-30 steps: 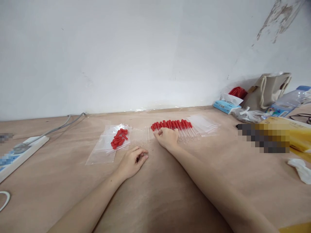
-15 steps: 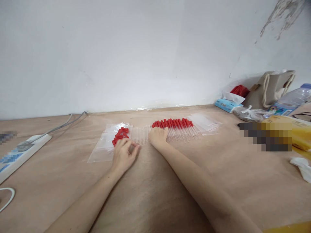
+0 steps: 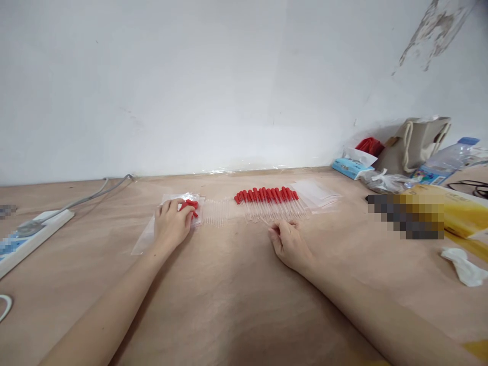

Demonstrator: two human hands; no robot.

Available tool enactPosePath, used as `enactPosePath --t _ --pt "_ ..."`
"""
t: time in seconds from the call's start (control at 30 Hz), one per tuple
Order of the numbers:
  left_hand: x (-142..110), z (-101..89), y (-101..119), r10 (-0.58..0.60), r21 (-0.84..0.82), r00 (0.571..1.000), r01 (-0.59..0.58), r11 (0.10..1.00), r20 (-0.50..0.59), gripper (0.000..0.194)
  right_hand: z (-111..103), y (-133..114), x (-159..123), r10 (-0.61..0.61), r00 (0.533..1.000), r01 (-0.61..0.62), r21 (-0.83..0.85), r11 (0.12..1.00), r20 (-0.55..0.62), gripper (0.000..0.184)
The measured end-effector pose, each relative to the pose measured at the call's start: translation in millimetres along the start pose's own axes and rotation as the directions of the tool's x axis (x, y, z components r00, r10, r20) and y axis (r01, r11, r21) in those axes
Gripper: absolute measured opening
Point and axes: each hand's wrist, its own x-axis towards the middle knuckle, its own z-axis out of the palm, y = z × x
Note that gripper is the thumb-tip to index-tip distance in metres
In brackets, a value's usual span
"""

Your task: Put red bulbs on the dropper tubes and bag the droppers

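My left hand (image 3: pixel 172 223) is over a small heap of red rubber bulbs (image 3: pixel 190 204), its fingers bent, apart and touching the heap. The bulbs lie on clear plastic bags (image 3: pixel 143 241), partly hidden by this hand. Right of them is a row of bare thin glass tubes (image 3: pixel 216 212). My right hand (image 3: pixel 292 245) is closed in a pinch on a thin glass tube (image 3: pixel 264 220), whose tip points left. Just beyond it lies a row of glass droppers (image 3: pixel 272 201) with red bulbs on their far ends.
More clear bags (image 3: pixel 314 194) lie right of the droppers. A power strip (image 3: pixel 49 226) with a grey cable is at left. At right are a tissue pack (image 3: pixel 353 168), a canvas bag (image 3: pixel 423 145), a plastic bottle (image 3: pixel 450 157), a yellow packet (image 3: pixel 446 208) and a crumpled tissue (image 3: pixel 465 267).
My right hand has moved right and nearer me, from the left end of the dropper row, and a thin tube now shows in its fingers. My left hand has shifted left over the bulbs.
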Motion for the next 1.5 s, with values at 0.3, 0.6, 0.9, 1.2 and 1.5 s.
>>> enactPosePath --t 0.3,0.6,0.9,1.2,1.5 --pt "46.3 2.8 -11.1 0.357 -0.084 0.872 -0.350 0.933 0.336 0.025 -1.4 -3.1 4.0 0.012 0.999 -0.014 0.048 0.999 0.048 0.014" --pt "52.6 -6.1 -17.1 0.350 -0.207 0.898 -0.302 0.931 0.266 0.013 -0.3 -0.3 1.7 -0.026 0.999 0.024 0.083 0.996 0.030 0.022" --pt "-39.3 -25.6 66.8 0.184 -0.812 0.955 0.086 0.578 0.232 0.014 -1.0 -9.4 16.2 -0.073 0.994 0.053 0.221 0.974 0.083 0.017" --pt "-45.9 -14.9 74.4 0.155 -0.860 0.941 0.197 0.470 0.300 0.021 4.1 -28.0 14.2 -0.139 0.980 0.090 0.312 0.946 0.139 0.015" --pt "-51.0 -10.8 74.5 0.148 -0.866 0.948 0.183 0.466 0.281 0.023 6.1 -23.4 12.1 -0.258 0.954 0.190 0.358 0.914 0.152 0.015"
